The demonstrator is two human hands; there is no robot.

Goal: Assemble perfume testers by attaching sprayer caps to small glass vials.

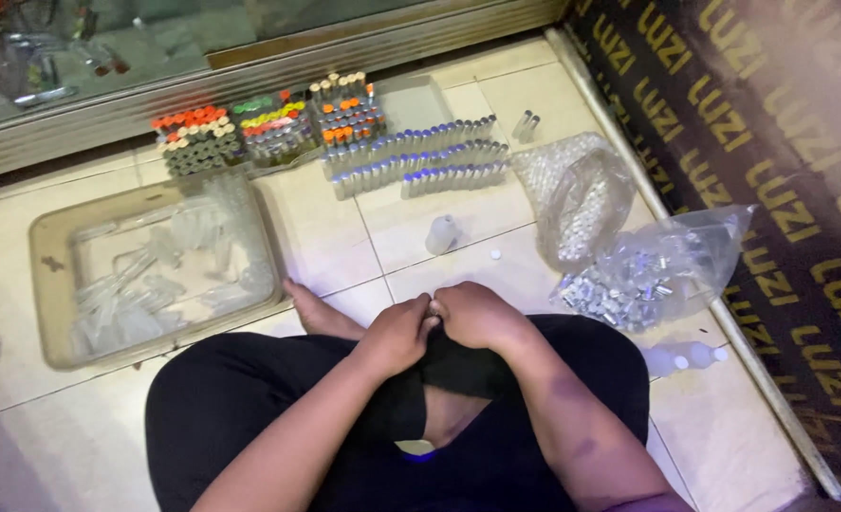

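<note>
**Seated on a tiled floor, two hands working a tiny part together**

On the pale tile floor (420,237), seen from the head camera, a person in black clothing is sitting cross-legged, one bare foot (321,313) showing. Both hands are meeting just above the lap: the left hand (397,334) and the right hand (482,315) are curling closed, fingertips touching, pinching something too small to make out. By my reading, a small piece is being fitted or capped; the coming move is calling for a fine, steady pinch.

Just ahead, a small white bottle (442,233) is standing alone, a tiny white cap (495,254) beside it. Rows of blue-capped vials (420,156) are lying beyond, with bundles of colour-capped vials (268,123) behind them. A beige tray (50,284) of clear tubes is sitting to the left. Two clear plastic bags are lying to the right, a farther bag (577,194) and a nearer bag (657,270) of small metal pieces. A dark patterned mat (771,190) is bordering the tiles.
</note>
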